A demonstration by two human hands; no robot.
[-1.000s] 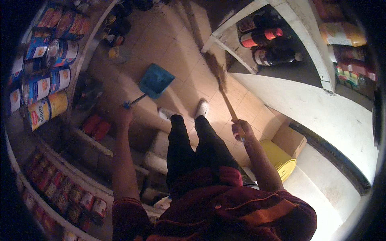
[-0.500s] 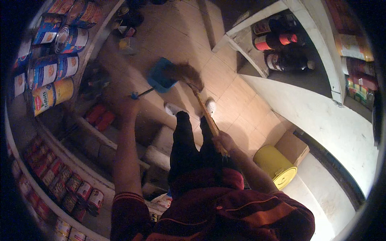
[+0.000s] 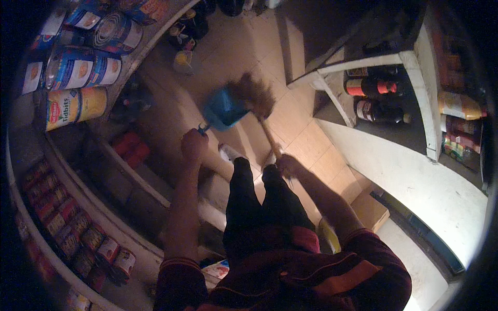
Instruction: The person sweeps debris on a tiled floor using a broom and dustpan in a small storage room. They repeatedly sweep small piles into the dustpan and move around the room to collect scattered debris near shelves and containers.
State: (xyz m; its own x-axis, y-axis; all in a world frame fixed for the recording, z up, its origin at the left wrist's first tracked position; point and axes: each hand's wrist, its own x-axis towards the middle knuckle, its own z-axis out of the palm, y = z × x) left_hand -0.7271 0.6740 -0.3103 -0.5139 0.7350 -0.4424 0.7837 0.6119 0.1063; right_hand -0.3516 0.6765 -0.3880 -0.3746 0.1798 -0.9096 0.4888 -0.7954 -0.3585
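My left hand [image 3: 194, 142] is closed on the handle of a blue dustpan [image 3: 226, 111], which is held low over the tiled floor [image 3: 306, 150] ahead of my feet. My right hand [image 3: 288, 166] grips the wooden stick of a broom, whose brown bristles [image 3: 259, 90] are blurred and lie beside and just beyond the dustpan's right side. My white shoes [image 3: 232, 153] show below, partly hidden by my dark trousers.
Shelves of cans [image 3: 72, 67] line the left, with smaller cans [image 3: 78, 223] lower down. On the right stand a white shelf unit [image 3: 373, 171] with bottles [image 3: 368, 85], a cardboard box [image 3: 371, 210] and a partly hidden yellow bucket [image 3: 326, 234]. Dark bottles [image 3: 192, 23] stand at the far end.
The broom has swung left from the right side to the dustpan, and my right hand moved left with it. The dustpan and my left hand have shifted rightward in view.
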